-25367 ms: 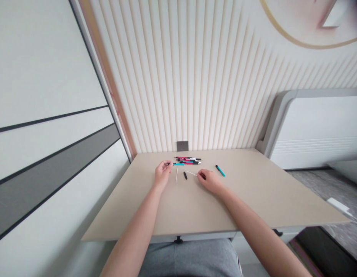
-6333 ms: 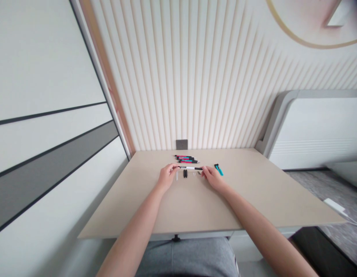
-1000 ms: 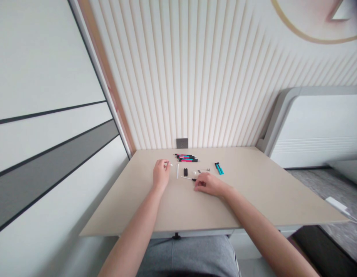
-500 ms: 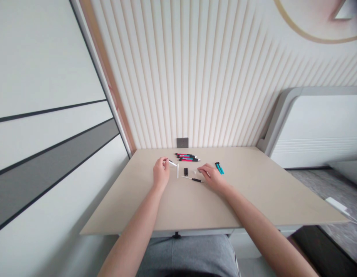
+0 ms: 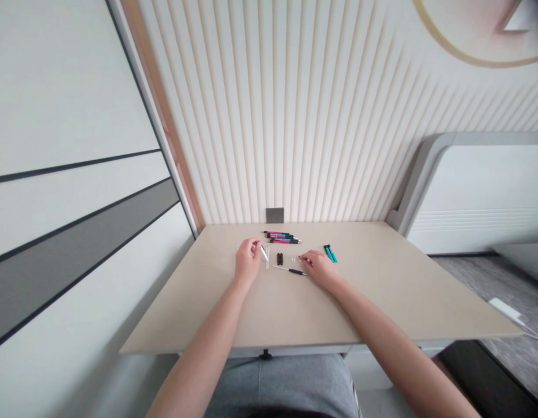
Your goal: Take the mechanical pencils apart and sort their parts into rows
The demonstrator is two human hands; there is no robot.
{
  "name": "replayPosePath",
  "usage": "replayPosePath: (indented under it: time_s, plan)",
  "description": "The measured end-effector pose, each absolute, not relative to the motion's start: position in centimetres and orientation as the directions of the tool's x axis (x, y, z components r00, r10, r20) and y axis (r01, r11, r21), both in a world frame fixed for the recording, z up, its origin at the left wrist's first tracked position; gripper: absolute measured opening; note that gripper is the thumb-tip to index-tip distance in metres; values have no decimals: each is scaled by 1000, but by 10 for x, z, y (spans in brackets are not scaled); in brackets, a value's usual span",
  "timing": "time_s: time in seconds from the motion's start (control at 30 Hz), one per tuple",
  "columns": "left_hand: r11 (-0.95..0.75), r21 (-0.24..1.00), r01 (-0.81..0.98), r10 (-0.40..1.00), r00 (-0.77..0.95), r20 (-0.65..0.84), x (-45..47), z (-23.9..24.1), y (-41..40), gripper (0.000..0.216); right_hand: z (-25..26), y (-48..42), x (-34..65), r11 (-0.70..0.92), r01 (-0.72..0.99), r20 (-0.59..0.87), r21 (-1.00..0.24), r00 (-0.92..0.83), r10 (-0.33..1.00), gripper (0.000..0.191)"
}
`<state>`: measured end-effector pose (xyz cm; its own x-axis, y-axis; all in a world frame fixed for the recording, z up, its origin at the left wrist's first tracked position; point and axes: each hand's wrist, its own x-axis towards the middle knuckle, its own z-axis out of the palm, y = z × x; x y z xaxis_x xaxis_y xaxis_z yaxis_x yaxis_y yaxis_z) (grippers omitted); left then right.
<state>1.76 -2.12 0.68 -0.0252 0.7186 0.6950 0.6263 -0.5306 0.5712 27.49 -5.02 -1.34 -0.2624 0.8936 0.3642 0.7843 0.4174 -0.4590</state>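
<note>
My left hand (image 5: 246, 262) is closed in a pinch on a small white pen part (image 5: 263, 251), held just above the beige desk (image 5: 382, 296). My right hand (image 5: 317, 267) rests on the desk with its fingertips pinched on a tiny piece near the loose small parts (image 5: 293, 259). Between the hands lie a thin pen refill with a black grip (image 5: 289, 270), two short black pieces (image 5: 280, 259) and a white tube (image 5: 267, 259). Several assembled pink, teal and black pens (image 5: 281, 237) lie behind them. Two teal pen barrels (image 5: 330, 253) lie to the right of my right hand.
A dark grey wall socket (image 5: 274, 215) sits at the desk's back edge under the ribbed wall. A white and grey cabinet (image 5: 477, 191) stands at the right. A white plug and cable (image 5: 508, 307) lie on the floor beyond the desk's right edge.
My right hand has let go of the refill with the black grip, moved back toward the small loose parts and pinched there. My left hand has kept its white part and turned it slightly.
</note>
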Motion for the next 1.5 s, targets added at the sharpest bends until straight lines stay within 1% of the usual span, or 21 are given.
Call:
replayPosePath:
  time_s: [0.23,0.37,0.63,0.83,0.93,1.1,1.27,1.5]
  plan:
    - [-528,573,626,725,-20,689,18,8,-23,14,-13,-49,267,420,829,338,-370,-301,892,19]
    - [-530,570,629,726,-11,688,19,9,-23,14,-12,-51,267,453,819,342,-353,-338,877,22]
    - [-543,562,624,718,-1,696,19,7,-22,14,-14,-50,264,434,826,339,-359,-318,885,22]
    - [-540,559,630,723,7,691,19,7,-22,15,-16,-47,260,420,792,336,-443,-288,897,21]
    - [-537,563,628,728,8,685,19,7,-22,15,-17,-46,260,409,786,328,-463,-277,903,21]
    - [-547,559,623,720,10,694,20,8,-22,13,-16,-45,258,385,804,328,-453,-252,911,21]
    - [-552,561,617,712,-2,702,21,9,-23,13,-17,-43,256,400,794,344,-458,-257,903,22]
    - [-578,568,587,717,32,696,23,9,-24,13,-19,-43,257,436,767,371,-471,-276,887,21]
